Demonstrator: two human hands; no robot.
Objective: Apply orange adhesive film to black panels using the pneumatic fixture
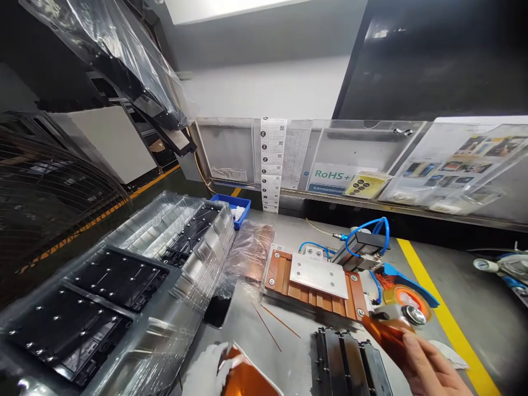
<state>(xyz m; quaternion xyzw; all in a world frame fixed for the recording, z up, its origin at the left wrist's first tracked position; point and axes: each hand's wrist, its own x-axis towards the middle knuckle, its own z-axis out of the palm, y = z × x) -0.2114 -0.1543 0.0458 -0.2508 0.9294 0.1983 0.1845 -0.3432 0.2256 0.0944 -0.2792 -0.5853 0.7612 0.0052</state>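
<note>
At the bottom of the view, my left hand wears a white glove and grips a shiny orange film sheet with a pale backing edge. On the right, my bare right hand pinches a strip of orange film between thumb and fingers, its tip in front of the fixture's near right corner. Black plastic parts stand side by side between my hands. Beyond them is a brown fixture with a silver metal plate on top. Two thin orange strips lie on the metal table.
Left, a clear plastic tray holds black panels. Near it are a phone, bagged orange material and a blue bin. A pneumatic cylinder with blue hoses and a tape roll stand right.
</note>
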